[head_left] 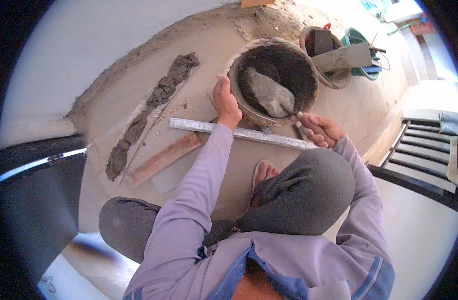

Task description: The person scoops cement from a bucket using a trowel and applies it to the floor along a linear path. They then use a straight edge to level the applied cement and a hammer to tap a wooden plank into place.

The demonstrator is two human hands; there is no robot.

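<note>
A trowel with grey mortar on its blade (271,97) is inside a round bucket (229,72) lined with dark mortar; my right hand (321,129) is closed on its handle at the near right rim. My left hand (226,102) is upright at the bucket's left rim, fingers loosely bent and apparently holding nothing; I cannot tell whether it touches the rim. Below the bucket lies a silver straightedge (204,125). To the left, a long pale tile strip (156,125) bears a lumpy line of mortar (164,87), with a reddish wooden batten (161,157) nearer me.
A brown bucket (336,82) and a green bucket (369,75) holding tools stand at back right. A white wall (89,55) curves along the left and back. A black slatted frame (424,140) is at the right, a dark panel (39,200) at lower left.
</note>
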